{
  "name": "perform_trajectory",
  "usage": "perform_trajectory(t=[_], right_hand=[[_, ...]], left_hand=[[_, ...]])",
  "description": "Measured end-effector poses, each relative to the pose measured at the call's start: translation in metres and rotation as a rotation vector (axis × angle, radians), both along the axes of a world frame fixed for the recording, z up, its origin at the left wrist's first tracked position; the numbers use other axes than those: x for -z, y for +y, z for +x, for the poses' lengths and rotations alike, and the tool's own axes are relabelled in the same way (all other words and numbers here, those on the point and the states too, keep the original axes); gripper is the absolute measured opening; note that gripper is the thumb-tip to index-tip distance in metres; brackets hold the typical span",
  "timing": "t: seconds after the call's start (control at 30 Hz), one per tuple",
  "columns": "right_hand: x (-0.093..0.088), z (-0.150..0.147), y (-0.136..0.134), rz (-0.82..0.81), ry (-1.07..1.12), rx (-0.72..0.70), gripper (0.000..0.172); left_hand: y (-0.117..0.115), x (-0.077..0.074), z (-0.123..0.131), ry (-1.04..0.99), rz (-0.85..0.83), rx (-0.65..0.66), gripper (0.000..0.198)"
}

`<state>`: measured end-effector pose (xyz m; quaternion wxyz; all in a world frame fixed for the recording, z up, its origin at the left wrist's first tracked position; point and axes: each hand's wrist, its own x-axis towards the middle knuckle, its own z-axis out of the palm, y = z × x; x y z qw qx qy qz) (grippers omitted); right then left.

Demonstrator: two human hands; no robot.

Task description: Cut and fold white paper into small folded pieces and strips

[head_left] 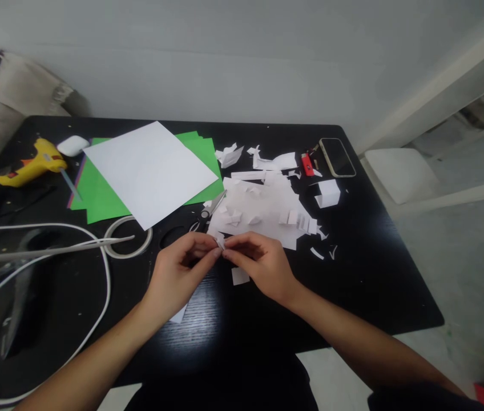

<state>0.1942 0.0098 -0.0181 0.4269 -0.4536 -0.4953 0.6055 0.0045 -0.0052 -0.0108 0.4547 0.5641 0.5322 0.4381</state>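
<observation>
Between the fingertips of both hands is a small piece of white paper (220,242), its exact shape partly hidden. My left hand (182,262) pinches it from one side, my right hand (263,260) from the other. Just beyond the hands lies a white paper sheet (263,197) with cut and folded bits on it. Scissors (206,213) rest at its left edge, their handles partly behind my left hand. A small paper square (240,276) lies below my right hand, and a white paper strip (179,314) shows beside my left wrist.
At the left are a yellow glue gun (39,164), a roll of tape (148,242) and a looping white cable (107,285). Green sheets (100,197) lie under a white sheet (152,171). A red lighter (307,164), a phone (337,157) and a folded paper piece (328,193) are at right.
</observation>
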Motion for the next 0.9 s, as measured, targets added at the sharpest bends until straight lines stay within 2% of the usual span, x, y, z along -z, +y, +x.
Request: perform_trajectory(t=[0.23, 0.7, 0.9], right_hand=[[-0.0017, 0.0007, -0.0005, -0.027, 0.007, 0.003, 0.016], [-0.0023, 0.0009, 0.0002, 0.056, -0.023, 0.003, 0.010], [-0.0008, 0.0004, -0.0003, 0.062, -0.025, 0.012, 0.011]], left_hand=[[0.0009, -0.0007, 0.0013, 0.019, -0.006, 0.005, 0.008], [-0.0009, 0.0009, 0.0006, -0.001, -0.033, 0.025, 0.010], [-0.0023, 0.0023, 0.0000, 0.012, -0.042, 0.011, 0.018]])
